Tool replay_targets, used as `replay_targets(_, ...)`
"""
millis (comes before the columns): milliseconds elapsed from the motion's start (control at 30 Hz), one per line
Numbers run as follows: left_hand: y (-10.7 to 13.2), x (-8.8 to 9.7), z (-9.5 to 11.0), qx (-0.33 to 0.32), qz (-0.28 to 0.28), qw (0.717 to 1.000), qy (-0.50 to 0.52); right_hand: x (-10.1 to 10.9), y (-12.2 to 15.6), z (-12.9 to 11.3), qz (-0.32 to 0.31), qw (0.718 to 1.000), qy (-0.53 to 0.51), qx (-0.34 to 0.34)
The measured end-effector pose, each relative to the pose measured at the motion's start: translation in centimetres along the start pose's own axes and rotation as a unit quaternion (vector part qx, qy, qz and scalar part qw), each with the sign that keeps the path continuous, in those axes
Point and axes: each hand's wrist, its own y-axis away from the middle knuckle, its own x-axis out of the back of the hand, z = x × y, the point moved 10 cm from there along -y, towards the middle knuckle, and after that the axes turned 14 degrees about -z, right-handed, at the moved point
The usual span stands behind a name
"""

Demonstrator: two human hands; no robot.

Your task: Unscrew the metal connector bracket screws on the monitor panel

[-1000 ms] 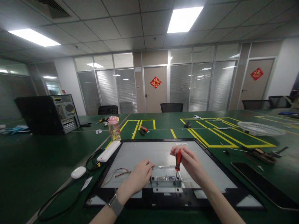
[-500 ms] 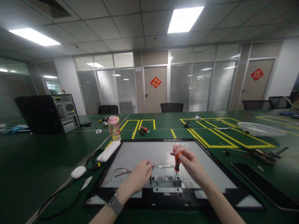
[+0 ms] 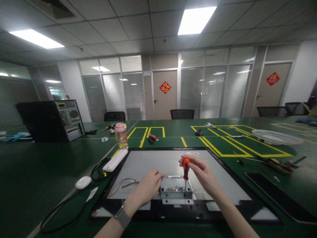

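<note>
In front of me a flat monitor panel lies with its grey metal back up inside a black frame. Near its front edge sits a metal bracket with a row of connector ports. My right hand pinches the orange and black handle of a screwdriver, which stands nearly upright with its tip down at the bracket's right part. My left hand rests at the bracket's left edge, fingers bent against it; its fingertips are partly hidden. Thin wires lie on the panel left of that hand.
Left of the panel are a white power strip, a white mouse, a black cable and a pink-lidded bottle. A computer case stands at far left. A long black part and a white oval frame lie right.
The screwdriver has tilted slightly and its handle has shifted a little left, with my right fingers repositioned around it. My left hand has stayed in place.
</note>
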Motion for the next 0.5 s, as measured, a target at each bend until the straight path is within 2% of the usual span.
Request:
replay_targets(133,-0.1,-0.1,-0.2,0.001,0.004,1.0,-0.001,0.8,0.3,-1.0,0.049,0.991,0.118,0.038)
replay_targets(233,-0.1,-0.2,-0.3,0.002,0.005,1.0,0.001,1.1,0.6,-1.9,0.08,0.98,0.167,0.074)
replay_targets(400,0.1,0.1,0.0,0.005,-0.004,1.0,0.009,0.7,0.5,-1.3,0.054,0.989,0.124,0.057)
replay_targets(500,0.1,0.2,0.1,0.009,-0.012,1.0,0.005,1.0,0.5,-0.9,0.064,0.988,0.132,0.05)
